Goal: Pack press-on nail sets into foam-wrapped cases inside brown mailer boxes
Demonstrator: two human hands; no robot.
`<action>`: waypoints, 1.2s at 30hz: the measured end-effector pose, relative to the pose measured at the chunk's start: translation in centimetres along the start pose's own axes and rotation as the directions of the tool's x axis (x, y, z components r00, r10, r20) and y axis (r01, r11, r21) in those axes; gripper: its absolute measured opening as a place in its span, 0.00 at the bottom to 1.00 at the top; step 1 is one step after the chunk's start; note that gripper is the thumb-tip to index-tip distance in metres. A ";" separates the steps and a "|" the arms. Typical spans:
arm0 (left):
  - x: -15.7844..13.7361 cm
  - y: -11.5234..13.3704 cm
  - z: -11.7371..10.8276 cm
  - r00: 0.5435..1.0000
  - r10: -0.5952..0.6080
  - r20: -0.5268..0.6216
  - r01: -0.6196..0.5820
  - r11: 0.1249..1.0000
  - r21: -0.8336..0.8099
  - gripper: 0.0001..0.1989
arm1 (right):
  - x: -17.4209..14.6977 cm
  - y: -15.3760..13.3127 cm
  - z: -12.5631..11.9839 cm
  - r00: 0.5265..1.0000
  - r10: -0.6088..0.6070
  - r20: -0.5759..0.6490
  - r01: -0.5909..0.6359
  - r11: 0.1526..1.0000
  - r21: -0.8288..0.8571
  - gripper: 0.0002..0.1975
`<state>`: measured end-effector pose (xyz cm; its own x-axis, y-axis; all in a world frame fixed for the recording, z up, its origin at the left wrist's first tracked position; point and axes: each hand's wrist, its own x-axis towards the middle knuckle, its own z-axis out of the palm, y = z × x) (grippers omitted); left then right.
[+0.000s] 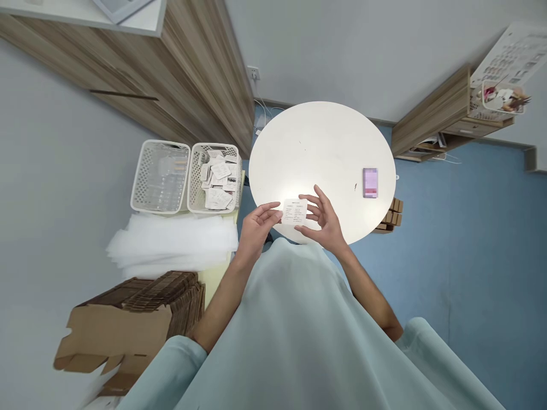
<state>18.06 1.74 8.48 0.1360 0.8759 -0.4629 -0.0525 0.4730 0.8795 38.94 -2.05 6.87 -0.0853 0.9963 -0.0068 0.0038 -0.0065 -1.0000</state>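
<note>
A small white printed card (294,211) with rounded corners is held up over the near edge of the round white table (325,142). My left hand (258,225) pinches its left edge between thumb and fingers. On the other side, my right hand (323,222) is curved around the card's right edge, with fingers and thumb apart. Whether its fingertips touch the card I cannot tell. Rows of dark text face up on the card. Farther right on the tabletop lies a pink and purple rectangular item (370,183).
To my left stand a white basket of clear plastic pieces (160,176) and another basket of cards (216,145). White foam sheets (175,242) and flattened cardboard boxes (132,324) are stacked nearer me. Small brown boxes (392,216) sit below the table's right edge.
</note>
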 end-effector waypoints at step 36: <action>3.5 -9.1 -11.8 0.958 -0.286 -0.015 0.281 0.950 -0.140 0.31 | 5.4 14.9 7.6 0.948 0.219 0.229 -0.002 0.726 -0.688 0.51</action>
<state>7.31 1.65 -2.49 0.1308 0.7056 -0.6964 -0.1498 0.7084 0.6897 30.92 2.58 -8.09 -0.3079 0.9241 -0.2264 0.6883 0.0521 -0.7236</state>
